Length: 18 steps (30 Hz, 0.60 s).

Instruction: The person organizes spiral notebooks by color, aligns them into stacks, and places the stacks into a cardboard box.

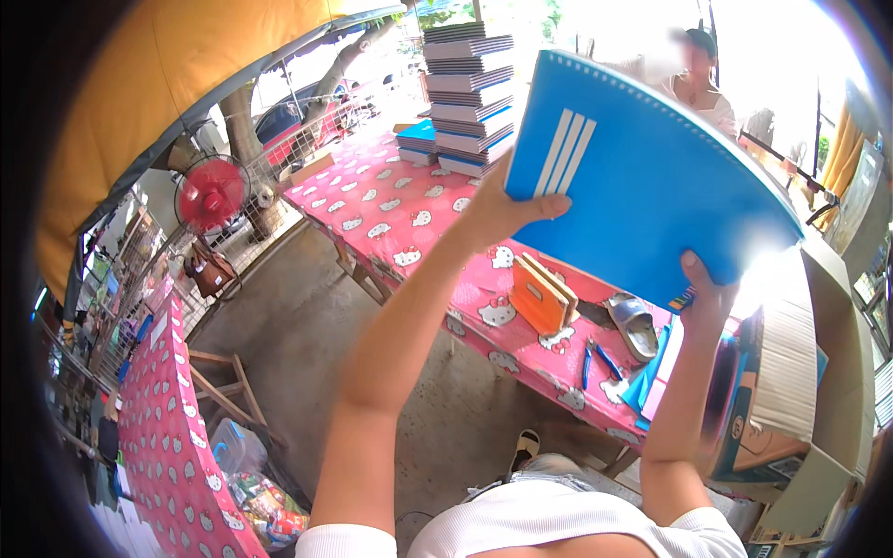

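A large blue notebook with three white stripes is held up in front of me, tilted above the table. A row of punched holes runs along its far edge. My left hand grips its left edge, thumb on the cover and fingers hidden behind. At the near right corner, my right hand pinches it the same way. Beneath it on the pink patterned table stand an orange block-like piece, a grey slipper and blue-handled pliers. Blue sheets or covers lie beside my right forearm.
A tall stack of notebooks and a low blue stack occupy the table's far end. Open cardboard boxes crowd the right. Another person is beyond the table. A red fan and second pink-covered table are left.
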Each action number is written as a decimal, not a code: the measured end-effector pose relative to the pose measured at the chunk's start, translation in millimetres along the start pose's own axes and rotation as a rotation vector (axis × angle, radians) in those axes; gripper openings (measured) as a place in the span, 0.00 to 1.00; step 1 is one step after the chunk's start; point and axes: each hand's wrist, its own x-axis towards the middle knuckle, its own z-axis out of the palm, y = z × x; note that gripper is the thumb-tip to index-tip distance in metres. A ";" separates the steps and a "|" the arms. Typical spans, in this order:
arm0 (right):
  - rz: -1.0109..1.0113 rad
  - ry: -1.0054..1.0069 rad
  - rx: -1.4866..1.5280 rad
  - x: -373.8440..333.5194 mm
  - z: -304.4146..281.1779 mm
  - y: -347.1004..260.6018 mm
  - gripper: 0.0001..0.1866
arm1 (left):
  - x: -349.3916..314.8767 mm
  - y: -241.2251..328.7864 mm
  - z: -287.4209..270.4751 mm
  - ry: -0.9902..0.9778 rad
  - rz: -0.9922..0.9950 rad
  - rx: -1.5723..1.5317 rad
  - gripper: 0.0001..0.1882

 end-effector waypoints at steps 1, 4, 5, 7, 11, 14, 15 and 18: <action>0.113 0.007 0.039 10.7 0.0 11.5 0.34 | 11.2 -20.4 2.6 0.018 -0.057 -0.014 0.34; 0.301 0.009 -0.004 41.3 -0.4 68.2 0.29 | 49.6 -76.4 -2.2 0.062 -0.237 -0.066 0.29; 0.329 0.005 -0.011 52.1 -6.5 96.1 0.28 | 62.5 -96.1 -2.1 0.061 -0.321 -0.071 0.27; 0.408 -0.024 -0.040 75.8 -15.0 134.7 0.25 | 86.1 -138.1 -0.4 0.092 -0.410 -0.174 0.23; 0.609 -0.058 -0.192 109.7 -39.7 209.3 0.26 | 124.4 -220.5 5.0 0.123 -0.663 -0.335 0.26; 0.692 -0.078 -0.219 122.2 -55.4 255.7 0.26 | 142.9 -276.0 7.6 0.109 -0.819 -0.405 0.30; 0.712 -0.084 -0.231 122.4 -53.6 265.6 0.26 | 145.2 -300.8 5.0 0.114 -0.859 -0.409 0.30; 0.777 -0.089 -0.286 130.9 -55.2 293.9 0.25 | 160.1 -348.5 3.1 0.125 -0.976 -0.426 0.32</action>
